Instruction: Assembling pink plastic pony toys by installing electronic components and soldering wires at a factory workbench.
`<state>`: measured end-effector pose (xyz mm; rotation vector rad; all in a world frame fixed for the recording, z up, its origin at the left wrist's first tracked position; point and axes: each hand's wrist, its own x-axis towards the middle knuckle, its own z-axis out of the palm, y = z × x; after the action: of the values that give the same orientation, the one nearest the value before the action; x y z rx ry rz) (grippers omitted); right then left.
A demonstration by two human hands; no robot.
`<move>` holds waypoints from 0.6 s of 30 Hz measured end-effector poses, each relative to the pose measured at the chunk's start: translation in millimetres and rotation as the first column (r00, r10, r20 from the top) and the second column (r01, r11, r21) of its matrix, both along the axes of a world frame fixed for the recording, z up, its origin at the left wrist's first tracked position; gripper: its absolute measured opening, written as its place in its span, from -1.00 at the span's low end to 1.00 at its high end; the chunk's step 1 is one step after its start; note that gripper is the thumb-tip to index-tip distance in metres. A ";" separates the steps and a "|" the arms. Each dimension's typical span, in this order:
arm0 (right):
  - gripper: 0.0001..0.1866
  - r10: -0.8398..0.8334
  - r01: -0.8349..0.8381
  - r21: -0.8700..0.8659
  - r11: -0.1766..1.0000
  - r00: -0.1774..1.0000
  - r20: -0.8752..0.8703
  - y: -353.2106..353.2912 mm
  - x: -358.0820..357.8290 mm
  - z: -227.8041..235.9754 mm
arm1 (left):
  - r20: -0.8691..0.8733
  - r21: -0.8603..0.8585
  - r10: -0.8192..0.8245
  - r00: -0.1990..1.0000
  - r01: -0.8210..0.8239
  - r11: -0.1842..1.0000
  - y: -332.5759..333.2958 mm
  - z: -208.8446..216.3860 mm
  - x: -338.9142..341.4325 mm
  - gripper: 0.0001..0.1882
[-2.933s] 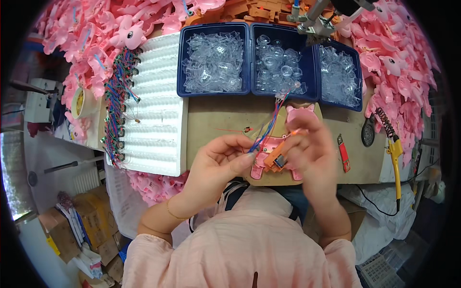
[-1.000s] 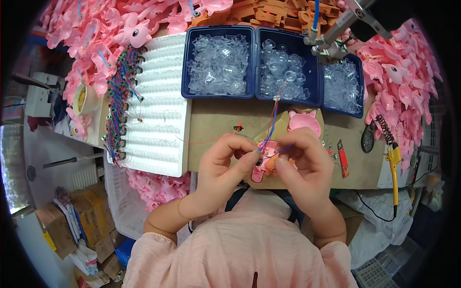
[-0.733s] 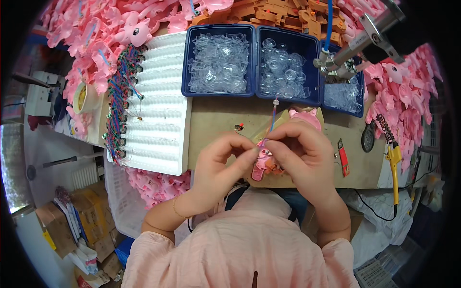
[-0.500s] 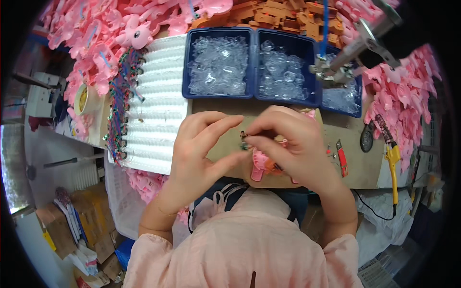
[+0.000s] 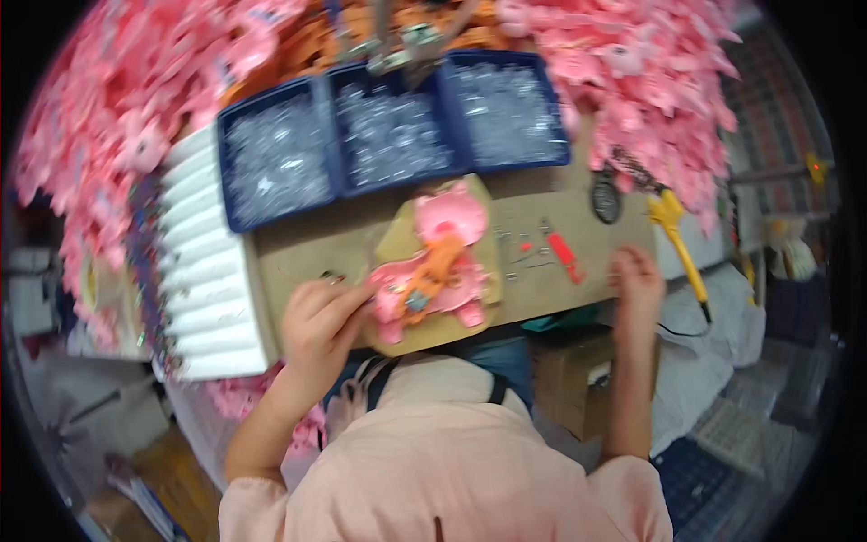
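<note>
My left hand (image 5: 314,330) is closed, its fingertips pressed together at the left edge of a pink plastic toy shell (image 5: 450,217). Whether they grip the shell or something small is hidden. A small dark part (image 5: 332,276) shows just beyond the knuckles. The shell lies on a tan pad (image 5: 397,237), with an orange plastic piece (image 5: 438,265) inside it and a small grey part (image 5: 416,300) at that piece's lower end. Off to the right, my right hand (image 5: 638,282) hovers near the table's front edge, fingers curled and blurred, near a red-handled cutter (image 5: 567,257).
Blue bins (image 5: 336,194) of clear plastic parts stand behind the pad. White ridged trays (image 5: 212,298) with wired parts are at left. A yellow-handled soldering iron (image 5: 679,230) and a dark oval object (image 5: 606,197) lie right. Pink shells (image 5: 623,81) are heaped behind.
My hands have parted: the right swung far right, away from the small part it held, and the left moved down to the shell's left edge. The view has turned, uncovering the shell.
</note>
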<state>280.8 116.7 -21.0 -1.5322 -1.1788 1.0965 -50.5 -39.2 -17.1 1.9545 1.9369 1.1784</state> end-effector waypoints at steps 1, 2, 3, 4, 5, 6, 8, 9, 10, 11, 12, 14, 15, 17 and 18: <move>-0.72 -0.059 0.058 0.035 0.998 0.998 0.034 12.4 33.7 -9.8 | 0.120 -0.024 -0.050 0.992 0.053 0.998 6.6 0.6 0.4 -0.76; -0.61 -0.127 0.113 0.211 0.971 0.990 0.055 28.1 65.2 -25.4 | 0.268 -0.108 -0.050 0.962 0.082 0.991 11.8 3.6 2.1 -0.80; -0.56 -0.074 0.045 0.338 0.940 0.995 0.072 41.6 76.5 -28.4 | 0.347 -0.181 -0.037 0.937 0.105 0.978 14.2 5.3 2.3 -0.83; -0.50 -0.027 -0.022 0.460 0.888 0.995 0.100 50.9 78.3 -22.2 | 0.332 -0.198 -0.001 0.943 0.071 0.978 15.1 3.7 1.2 -0.83; -0.50 -0.018 -0.074 0.514 0.855 0.985 0.171 58.4 71.7 -14.2 | 0.422 -0.175 -0.026 0.906 0.109 0.979 15.7 0.8 0.8 -0.84; -0.49 -0.016 -0.126 0.564 0.816 0.970 0.241 67.8 64.2 -6.3 | 0.508 -0.144 -0.054 0.859 0.147 0.979 14.1 -1.6 0.1 -0.84; -0.52 0.092 -0.311 0.518 0.797 0.910 0.405 90.3 69.2 5.8 | 0.572 -0.238 0.013 0.820 0.151 0.959 10.0 5.1 -0.3 -0.83; -0.55 0.173 -0.476 0.452 0.754 0.808 0.563 96.9 70.0 10.2 | 0.580 -0.264 0.040 0.814 0.141 0.954 8.0 5.5 -1.0 -0.82; -0.55 0.183 -0.481 0.443 0.757 0.806 0.563 92.6 66.4 19.6 | 0.593 -0.288 0.063 0.803 0.138 0.948 5.3 5.9 -1.2 -0.81; -0.59 0.102 -0.514 0.421 0.747 0.716 0.691 83.5 61.3 32.3 | 0.555 -0.269 0.033 0.831 0.141 0.953 2.3 7.4 -2.3 -0.85; -0.62 0.017 -0.545 0.394 0.740 0.601 0.799 72.4 57.2 39.3 | 0.562 -0.275 0.036 0.826 0.146 0.950 -1.7 6.8 -3.5 -0.85; -0.64 -0.091 -0.477 0.511 0.715 0.661 0.745 37.5 57.8 39.1 | 0.003 0.011 -0.178 0.984 0.177 0.984 -6.7 3.3 -4.7 -0.87; -0.64 -0.129 -0.291 0.574 0.766 0.805 0.579 21.0 53.1 31.0 | -0.157 0.055 -0.175 0.972 0.186 0.981 -15.4 -3.8 -2.7 -0.83; -0.63 -0.206 -0.082 0.587 0.805 0.890 0.407 -2.9 48.3 27.2 | -0.289 0.099 -0.193 0.938 0.230 0.968 -21.4 -13.6 2.9 -0.83; -0.62 -0.149 -0.048 0.567 0.822 0.943 0.296 -10.3 47.4 25.2 | -0.423 0.138 -0.198 0.884 0.279 0.950 -22.5 -17.8 6.1 -0.84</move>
<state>328.2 106.3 4.1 -1.2763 -1.5145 0.3817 -44.4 -61.8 -34.9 2.6343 1.7167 0.9877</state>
